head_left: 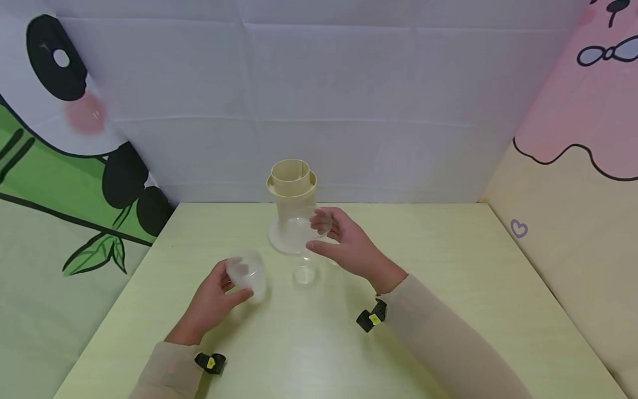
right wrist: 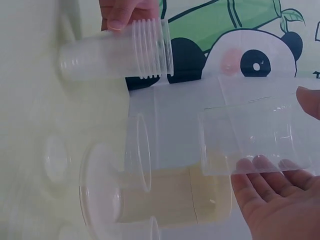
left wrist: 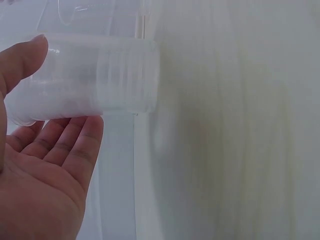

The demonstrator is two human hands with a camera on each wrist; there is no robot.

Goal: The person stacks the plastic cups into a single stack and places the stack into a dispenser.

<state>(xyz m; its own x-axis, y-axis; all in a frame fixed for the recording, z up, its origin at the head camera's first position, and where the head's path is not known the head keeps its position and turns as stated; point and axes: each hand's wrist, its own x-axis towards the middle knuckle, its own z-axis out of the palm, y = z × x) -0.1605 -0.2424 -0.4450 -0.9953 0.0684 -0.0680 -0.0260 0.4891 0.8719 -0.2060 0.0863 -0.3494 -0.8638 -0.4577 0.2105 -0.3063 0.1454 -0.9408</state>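
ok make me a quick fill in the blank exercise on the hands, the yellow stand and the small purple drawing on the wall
1. The left hand and right hand both hold clear plastic ____.
2. In the head view, the hand nearer the yellow stand is the ____ one.
3. The stand's translucent base is ____ in outline.
4. The small purple drawing on the side wall is shaped like a ____.

Missing words: cups; right; round; heart.
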